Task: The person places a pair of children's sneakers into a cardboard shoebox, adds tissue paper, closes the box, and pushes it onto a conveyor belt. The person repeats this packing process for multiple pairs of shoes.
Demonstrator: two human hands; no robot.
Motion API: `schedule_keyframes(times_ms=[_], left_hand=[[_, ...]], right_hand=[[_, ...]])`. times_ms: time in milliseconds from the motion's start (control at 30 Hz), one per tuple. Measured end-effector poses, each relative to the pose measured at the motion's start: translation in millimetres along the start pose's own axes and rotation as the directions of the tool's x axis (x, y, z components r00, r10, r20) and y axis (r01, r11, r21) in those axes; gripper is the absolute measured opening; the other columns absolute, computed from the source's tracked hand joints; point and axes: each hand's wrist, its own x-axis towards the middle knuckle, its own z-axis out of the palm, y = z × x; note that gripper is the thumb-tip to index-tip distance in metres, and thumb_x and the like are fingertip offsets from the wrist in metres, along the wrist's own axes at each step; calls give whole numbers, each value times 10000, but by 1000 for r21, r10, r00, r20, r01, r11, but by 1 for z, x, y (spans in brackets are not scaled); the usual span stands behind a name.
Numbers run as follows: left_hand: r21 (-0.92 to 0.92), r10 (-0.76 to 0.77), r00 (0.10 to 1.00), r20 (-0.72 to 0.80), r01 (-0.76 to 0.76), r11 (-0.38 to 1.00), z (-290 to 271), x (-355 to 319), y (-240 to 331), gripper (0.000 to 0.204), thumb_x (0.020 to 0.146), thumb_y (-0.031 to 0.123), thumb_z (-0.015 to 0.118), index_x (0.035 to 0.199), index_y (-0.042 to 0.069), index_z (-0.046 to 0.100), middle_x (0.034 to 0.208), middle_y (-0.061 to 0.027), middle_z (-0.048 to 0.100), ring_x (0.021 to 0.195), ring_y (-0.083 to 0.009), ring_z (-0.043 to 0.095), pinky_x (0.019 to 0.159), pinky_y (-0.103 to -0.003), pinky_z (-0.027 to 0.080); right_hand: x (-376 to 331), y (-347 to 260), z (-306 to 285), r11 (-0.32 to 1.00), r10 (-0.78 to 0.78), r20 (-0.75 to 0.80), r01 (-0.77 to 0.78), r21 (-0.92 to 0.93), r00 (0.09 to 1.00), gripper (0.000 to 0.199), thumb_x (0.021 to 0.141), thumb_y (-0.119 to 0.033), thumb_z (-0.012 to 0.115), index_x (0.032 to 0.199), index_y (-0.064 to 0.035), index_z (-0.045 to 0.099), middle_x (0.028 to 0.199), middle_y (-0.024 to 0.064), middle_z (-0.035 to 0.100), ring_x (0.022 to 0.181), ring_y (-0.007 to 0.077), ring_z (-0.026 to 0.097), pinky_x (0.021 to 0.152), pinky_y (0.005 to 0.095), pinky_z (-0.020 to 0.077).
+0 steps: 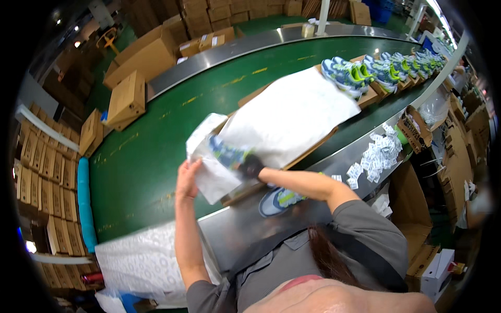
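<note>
My left hand (188,180), bare, pinches the edge of a sheet of white wrapping paper (214,182). My right hand (251,166), in a dark glove, grips a blue patterned sneaker (225,151) lying on that paper; motion blurs both a little. Beneath the paper the edge of a cardboard box shows. A second sneaker (276,201), blue with lime laces, rests on the metal ledge under my right forearm, which partly covers it. More white paper (297,115) is spread over open boxes just beyond my right hand.
Pairs of sneakers (347,75) on boxes line the green conveyor belt (151,182) toward the far right. Small white packets (380,156) are heaped on the metal ledge at right. Patterned paper sheets (141,261) lie at lower left. Cartons (128,99) stand past the belt's far left edge.
</note>
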Motion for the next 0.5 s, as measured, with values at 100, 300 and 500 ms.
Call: schedule_keyframes(times_ms=[100, 300, 500], left_hand=[[-138, -65, 995, 72, 74, 988, 35, 27, -42, 438, 835, 237, 584, 1161, -6, 420, 1118, -173, 494, 910, -274, 578, 770, -370, 498], [698, 41, 966, -254, 154, 699, 4, 46, -89, 402, 830, 327, 567, 1090, 23, 550, 1137, -194, 508, 1030, -271, 527, 780, -404, 442], [895, 168, 897, 410, -360, -262, 10, 25, -139, 507, 669, 441, 652, 981, 43, 614, 1202, -177, 440, 1199, -346, 315, 940, -623, 165]], right_hand=[[6, -20, 18, 986, -69, 463, 130, -102, 883, 400, 732, -361, 578, 971, -41, 609, 987, 181, 599, 902, 312, 571, 789, 360, 435], [-35, -7, -45, 781, -204, 21, 176, -600, 979, 352, 734, -335, 559, 982, -86, 561, 1068, 153, 523, 1017, 284, 480, 788, 467, 362], [-92, 96, -120, 718, -110, -274, -115, -687, 955, 289, 778, -294, 533, 966, -75, 544, 1078, 142, 507, 1015, 284, 476, 822, 494, 344]])
